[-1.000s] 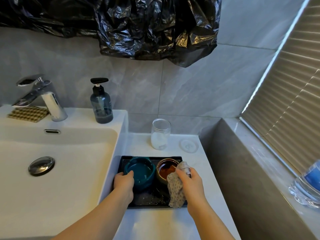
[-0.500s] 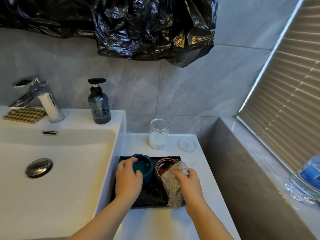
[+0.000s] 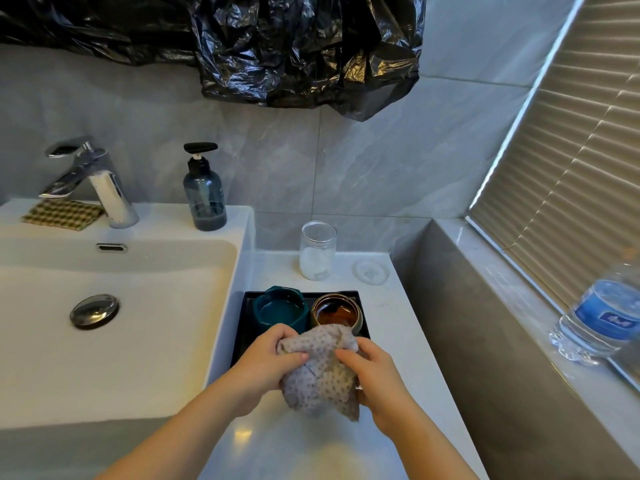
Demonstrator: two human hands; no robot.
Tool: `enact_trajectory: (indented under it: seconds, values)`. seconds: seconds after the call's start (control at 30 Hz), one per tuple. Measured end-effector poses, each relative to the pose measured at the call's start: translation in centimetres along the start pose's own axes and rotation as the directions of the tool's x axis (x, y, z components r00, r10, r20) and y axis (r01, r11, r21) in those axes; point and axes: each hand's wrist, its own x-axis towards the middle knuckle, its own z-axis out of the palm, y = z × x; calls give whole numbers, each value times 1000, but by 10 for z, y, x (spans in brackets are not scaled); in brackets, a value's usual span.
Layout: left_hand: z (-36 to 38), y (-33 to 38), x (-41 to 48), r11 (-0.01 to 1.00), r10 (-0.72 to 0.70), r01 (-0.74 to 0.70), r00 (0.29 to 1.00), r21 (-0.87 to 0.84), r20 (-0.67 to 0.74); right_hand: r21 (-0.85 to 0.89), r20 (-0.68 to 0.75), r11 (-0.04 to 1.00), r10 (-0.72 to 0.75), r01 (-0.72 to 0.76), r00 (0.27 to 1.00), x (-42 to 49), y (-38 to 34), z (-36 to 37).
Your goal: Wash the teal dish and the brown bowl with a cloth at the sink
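The teal dish point(image 3: 279, 309) and the brown bowl point(image 3: 337, 313) stand side by side at the back of a black tray point(image 3: 248, 317) on the white counter right of the sink. A grey dotted cloth point(image 3: 320, 370) is bunched above the tray's near end. My left hand point(image 3: 266, 362) grips its left side and my right hand point(image 3: 372, 374) grips its right side. Both hands are just in front of the two dishes, touching neither. The cloth and hands hide the tray's front part.
The white sink basin point(image 3: 114, 327) with its drain plug point(image 3: 94, 310) lies to the left, with the faucet point(image 3: 98, 183), a checked sponge point(image 3: 62, 214) and a soap pump bottle point(image 3: 204, 194) behind it. A clear jar point(image 3: 318, 251) and lid point(image 3: 371, 271) stand behind the tray. A water bottle point(image 3: 602, 315) sits on the right ledge.
My left hand has let go of the teal dish, which stands back on the tray, and has come over to take the cloth together with my right hand.
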Motion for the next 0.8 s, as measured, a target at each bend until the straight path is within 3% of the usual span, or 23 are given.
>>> enact_trajectory:
  seconds: [0.1,0.17,0.23,0.3,0.37,0.43,0.57,0.63,0.73,0.8]
  values:
    - [1,-15,-9,960,164,-152,986,235,-34,-107,-51,993,-57,52,997,-7,15,-5]
    - [2,-26,-16,859,315,-257,947,444,-60,-242,-52,963,-137,121,989,-10,25,-6]
    - [3,-40,-23,737,442,-336,896,586,-41,-419,-34,886,-234,199,972,-15,35,-5]
    - [1,-58,-28,569,513,-408,855,714,80,-630,28,720,-355,292,935,-17,49,-3]
    - [-2,-78,-28,396,467,-407,861,823,202,-792,126,499,-428,351,895,-19,65,-1]
    - [-3,-98,-24,318,403,-350,891,881,208,-890,188,306,-431,339,882,-18,83,2]
    - [-3,-104,-27,144,484,-383,831,913,272,-920,219,190,-475,343,852,-13,104,3]
    - [-3,-93,-33,156,456,-347,856,925,245,-919,276,121,-486,376,829,-15,106,-1]
    - [-7,-95,-29,32,437,-273,869,962,232,-959,233,68,-356,274,905,-14,101,-1]
    - [-7,-105,-19,37,317,-229,926,973,206,-978,179,45,-302,201,936,-14,98,0]
